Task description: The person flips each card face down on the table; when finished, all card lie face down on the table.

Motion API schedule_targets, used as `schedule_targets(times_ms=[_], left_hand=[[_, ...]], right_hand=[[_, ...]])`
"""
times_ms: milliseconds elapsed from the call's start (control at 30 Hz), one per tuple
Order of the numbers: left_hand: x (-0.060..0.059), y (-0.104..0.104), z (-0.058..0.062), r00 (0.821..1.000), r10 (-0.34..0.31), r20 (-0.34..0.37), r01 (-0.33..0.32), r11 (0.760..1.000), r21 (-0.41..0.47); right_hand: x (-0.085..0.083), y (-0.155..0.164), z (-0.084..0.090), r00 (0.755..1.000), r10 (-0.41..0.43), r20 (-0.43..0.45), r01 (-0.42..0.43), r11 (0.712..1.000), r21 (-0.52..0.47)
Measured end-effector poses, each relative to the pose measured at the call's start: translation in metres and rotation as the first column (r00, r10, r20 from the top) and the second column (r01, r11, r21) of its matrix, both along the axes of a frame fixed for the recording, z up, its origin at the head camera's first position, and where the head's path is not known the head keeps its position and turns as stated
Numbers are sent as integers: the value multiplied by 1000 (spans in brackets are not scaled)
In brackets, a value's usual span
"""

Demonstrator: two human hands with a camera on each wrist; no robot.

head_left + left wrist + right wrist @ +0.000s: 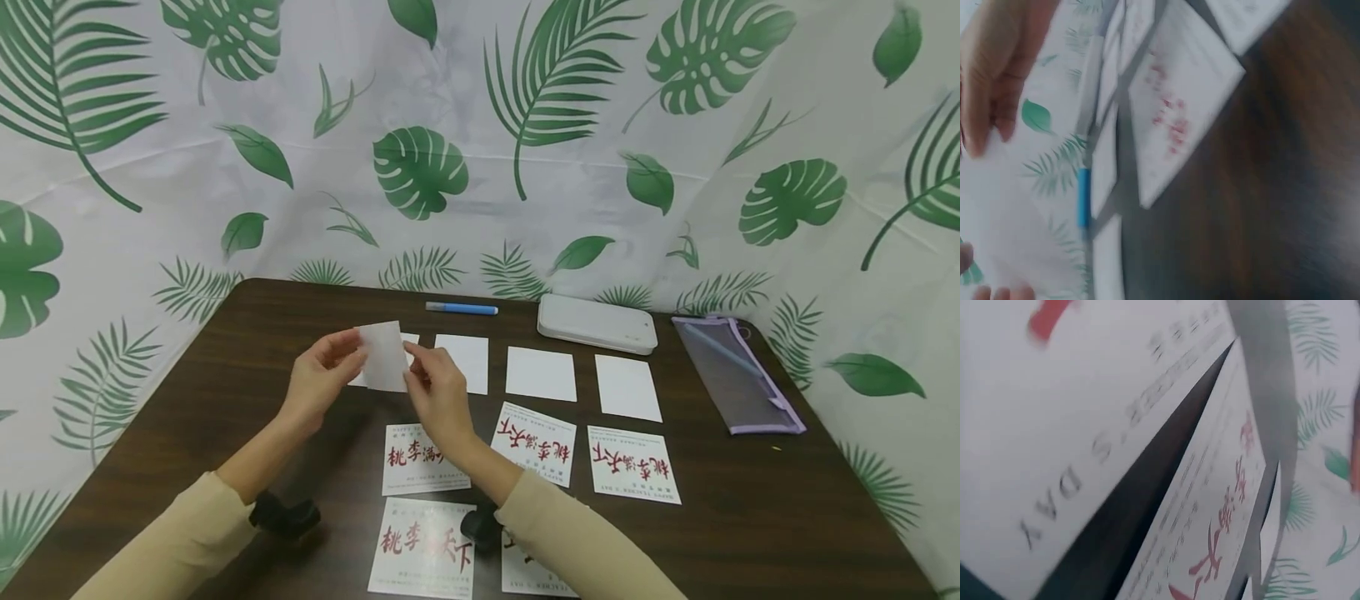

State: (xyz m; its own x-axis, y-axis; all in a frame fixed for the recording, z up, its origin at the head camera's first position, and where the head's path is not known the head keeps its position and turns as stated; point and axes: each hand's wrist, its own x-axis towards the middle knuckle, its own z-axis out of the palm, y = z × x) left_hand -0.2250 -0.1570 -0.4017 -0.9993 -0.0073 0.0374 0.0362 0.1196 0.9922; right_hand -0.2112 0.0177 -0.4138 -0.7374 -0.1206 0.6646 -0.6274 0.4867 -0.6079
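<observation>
Visible from the head and left wrist, but not the right wrist: a thin white card [385, 358], pinched at opposite edges between thumb and fingers of left hand [322, 371] and right hand [441, 385]. Raised above the surface [750, 517], before a row of blank cards [542, 373]. Close up from the right wrist: a printed card [1054, 444], red and grey lettering. When held: rectangular, unmarked, slightly greyish, tilted.

Ten cards [384, 358], one marker [467, 309], one case [597, 324], one pouch [729, 367]

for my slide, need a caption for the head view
Left grip and right grip hold a white card above the table.
</observation>
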Motion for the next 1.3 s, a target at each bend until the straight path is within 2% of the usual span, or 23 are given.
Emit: schedule_targets(times_ms=[100,233,300,433,500,633,800,900,1000,1100,1167,1267,1300], left_hand=[[2,-9,-8,998,62,33,-58,993,-103],[6,-20,-15,996,84,30,-78,983,-168],[8,-25,-17,995,98,1,-96,972,-217],[13,-35,-19,990,122,-65,-138,926,-352],[15,-41,-20,990,118,-81,-141,902,-408],[19,-54,-24,992,83,-99,-121,856,-503],[25,-70,-29,996,45,-80,-83,815,-573],[30,-79,-32,998,29,-52,-55,797,-602],[35,-87,-34,999,14,-33,-32,774,-633],[38,-94,-36,1000,-5,-22,-10,761,-648],[40,-96,-36,1000,-19,-15,5,760,-650],[42,-99,-37,999,-35,3,28,760,-649],[42,-100,-38,999,-36,10,34,759,-650]], right_hand=[[-1,-2,-1,996,14,90,-2,991,-130],[0,-5,-3,972,56,227,2,969,-246],[2,-7,-5,949,87,302,6,956,-294],[3,-13,-14,884,151,442,28,928,-372],[5,-17,-18,857,150,493,50,928,-369],[8,-25,-27,819,127,560,76,942,-326],[14,-38,-35,750,200,631,48,935,-352],[20,-44,-37,727,247,640,8,930,-368],[26,-48,-35,716,283,637,-47,931,-361],[30,-52,-36,684,293,668,-68,937,-341],[30,-54,-36,648,287,706,-61,943,-327],[31,-56,-39,629,247,737,-75,963,-259],[32,-56,-40,630,231,741,-86,969,-230]])
